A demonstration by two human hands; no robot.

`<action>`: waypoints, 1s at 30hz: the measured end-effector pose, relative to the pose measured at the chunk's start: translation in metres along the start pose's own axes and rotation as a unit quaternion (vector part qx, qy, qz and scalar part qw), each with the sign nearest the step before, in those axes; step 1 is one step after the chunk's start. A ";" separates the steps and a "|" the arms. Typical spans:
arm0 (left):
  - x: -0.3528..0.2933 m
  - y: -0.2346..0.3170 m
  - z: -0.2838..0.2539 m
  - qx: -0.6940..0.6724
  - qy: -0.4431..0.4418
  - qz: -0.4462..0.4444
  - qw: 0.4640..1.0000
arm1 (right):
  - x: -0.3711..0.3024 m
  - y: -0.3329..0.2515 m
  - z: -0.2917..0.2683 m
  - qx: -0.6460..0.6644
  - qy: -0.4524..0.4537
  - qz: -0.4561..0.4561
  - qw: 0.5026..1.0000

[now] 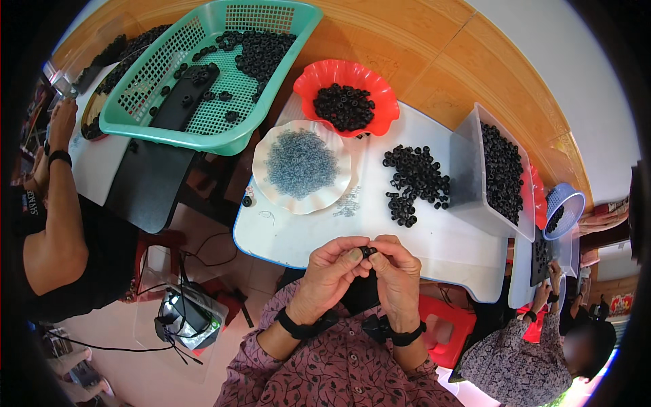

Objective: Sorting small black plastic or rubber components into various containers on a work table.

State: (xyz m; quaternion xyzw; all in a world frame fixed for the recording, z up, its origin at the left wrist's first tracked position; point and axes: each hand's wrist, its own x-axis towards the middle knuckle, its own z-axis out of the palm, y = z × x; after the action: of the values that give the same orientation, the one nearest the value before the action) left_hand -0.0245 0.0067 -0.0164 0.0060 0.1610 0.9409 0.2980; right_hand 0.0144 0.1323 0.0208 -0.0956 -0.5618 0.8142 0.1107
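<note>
Both hands meet in front of my chest, at the near edge of the white table [291, 234]. My left hand [332, 275] and my right hand [398, 281] pinch a small black ring-shaped part [367, 252] between thumbs and fingertips. Beyond them lies a loose pile of similar black parts [415, 178]. To its left, a white scalloped plate [263, 173] holds many small translucent grey-blue pieces [300, 163]. Behind that plate stands a red scalloped bowl [388, 102] of black parts. Fingers partly cover the held part, so its details are hidden.
A clear plastic bin [468, 183] full of black parts stands at the right. At the back left is a green mesh basket [180, 138]. One co-worker's arm [62, 224] is at far left; another person [519, 363] works at lower right. A red stool [444, 329] stands beside me.
</note>
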 end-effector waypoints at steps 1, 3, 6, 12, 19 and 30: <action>0.000 0.000 0.000 0.000 0.000 0.000 1.000 | 0.000 0.001 -0.001 -0.001 0.001 0.000 1.000; 0.000 0.000 0.000 0.020 0.000 0.013 1.000 | 0.000 0.002 -0.002 -0.001 0.004 0.000 1.000; -0.001 0.000 0.001 0.041 0.011 0.018 0.999 | 0.001 0.003 -0.003 0.004 0.002 0.004 1.000; -0.004 0.007 0.009 0.055 0.015 0.003 0.998 | 0.002 0.002 -0.002 0.025 -0.002 0.005 1.000; -0.004 0.005 0.005 0.059 -0.006 0.013 0.998 | 0.000 0.001 -0.003 0.028 -0.006 0.011 1.000; -0.003 0.005 0.002 -0.020 -0.010 -0.023 0.999 | -0.003 0.001 0.000 0.087 -0.001 0.018 0.996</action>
State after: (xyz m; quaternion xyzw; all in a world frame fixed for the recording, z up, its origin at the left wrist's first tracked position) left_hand -0.0247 0.0020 -0.0128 0.0062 0.1395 0.9366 0.3214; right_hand 0.0175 0.1307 0.0205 -0.0950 -0.4869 0.8621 0.1031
